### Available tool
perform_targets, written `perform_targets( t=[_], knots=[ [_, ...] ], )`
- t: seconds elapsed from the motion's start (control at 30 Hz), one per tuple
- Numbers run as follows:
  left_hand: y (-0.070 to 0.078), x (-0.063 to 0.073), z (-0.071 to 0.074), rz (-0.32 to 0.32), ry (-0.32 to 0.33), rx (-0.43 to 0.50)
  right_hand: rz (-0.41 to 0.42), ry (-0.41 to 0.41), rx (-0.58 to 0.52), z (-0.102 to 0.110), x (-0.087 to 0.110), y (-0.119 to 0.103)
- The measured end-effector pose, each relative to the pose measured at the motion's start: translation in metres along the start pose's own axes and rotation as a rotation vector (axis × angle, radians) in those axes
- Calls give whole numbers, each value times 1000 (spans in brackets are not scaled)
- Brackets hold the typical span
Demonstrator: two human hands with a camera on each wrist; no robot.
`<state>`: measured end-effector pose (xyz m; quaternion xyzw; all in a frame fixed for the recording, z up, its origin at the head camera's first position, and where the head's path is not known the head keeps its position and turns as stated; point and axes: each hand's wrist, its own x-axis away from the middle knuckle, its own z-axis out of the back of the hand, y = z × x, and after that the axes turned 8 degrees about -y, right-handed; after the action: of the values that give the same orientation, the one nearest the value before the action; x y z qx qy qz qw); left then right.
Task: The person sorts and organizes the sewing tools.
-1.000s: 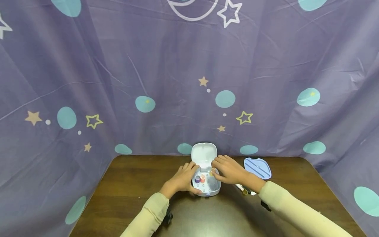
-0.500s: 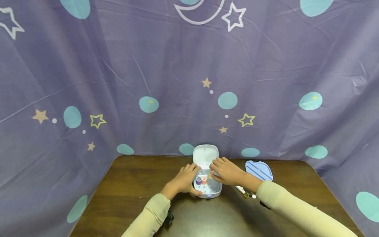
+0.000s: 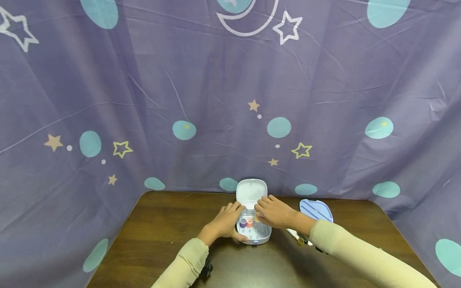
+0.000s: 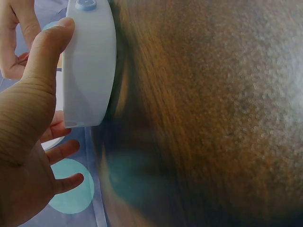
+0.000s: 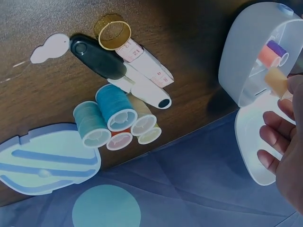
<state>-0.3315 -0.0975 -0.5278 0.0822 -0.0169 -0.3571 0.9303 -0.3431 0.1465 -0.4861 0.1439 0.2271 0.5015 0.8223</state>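
A white sewing box (image 3: 264,239) stands open on the table, its lid (image 3: 251,191) raised at the back. My left hand (image 3: 226,221) holds the box by its left side, the thumb (image 4: 49,47) on the front wall (image 4: 90,71) and other fingers along the side. My right hand (image 3: 275,213) pinches a yellow-orange thread spool (image 5: 275,81) inside the box, near its back. To the left of this spool, a purple spool (image 3: 243,223) and a coral spool (image 3: 249,223) stand among pegs in the box. Whether the pinched spool sits on a peg is hidden.
Right of the box lie a tape measure (image 5: 149,64), a black-handled tool (image 5: 97,56), a gold ring-shaped thimble (image 5: 112,32) and a needle threader (image 5: 49,47). Several spools, one blue (image 5: 113,104), cluster near a light-blue tray (image 5: 47,156). A purple curtain (image 3: 216,100) hangs behind.
My right hand has shifted slightly left over the box, still with the yellow-orange spool. My left hand keeps its hold. The head view has tilted up a little.
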Motion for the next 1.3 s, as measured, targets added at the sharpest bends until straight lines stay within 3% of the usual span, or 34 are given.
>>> perform_targets(
  t=[0.17,0.47,1.3],
  knots=[
    [-1,1,1,13,-9,4,-8,-54,10,-1,-3,0],
    [-2,0,0,14,10,0,8,-49,16,-10,-6,3],
    [0,2,0,4,-2,6,-35,-265,-19,-16,-8,-12]
  ],
)
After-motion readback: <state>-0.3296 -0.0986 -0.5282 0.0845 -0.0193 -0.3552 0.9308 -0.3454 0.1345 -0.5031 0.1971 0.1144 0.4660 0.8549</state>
